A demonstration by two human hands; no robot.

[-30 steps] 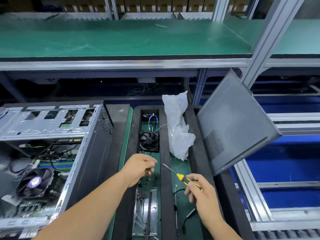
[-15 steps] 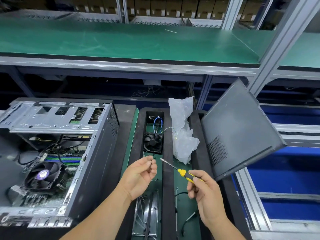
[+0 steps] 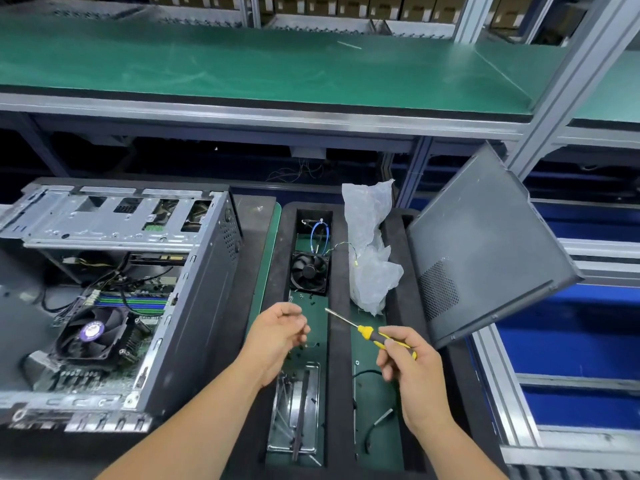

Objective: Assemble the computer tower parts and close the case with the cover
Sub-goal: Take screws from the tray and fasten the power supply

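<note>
Computer case point(image 3: 114, 299) lies open on the counter's left, cover point(image 3: 485, 251) propped at right. Since a second ago the left hand point(image 3: 277, 341) has lifted from the tray point(image 3: 337, 306), fingertips pinched, probably on a screw; the right hand point(image 3: 412, 368) still grips the screwdriver point(image 3: 367, 332). Fastening seems next.

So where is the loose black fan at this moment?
In the head view, the loose black fan lies in the left slot of the foam tray, beyond the left hand and left of the plastic bag.
</note>
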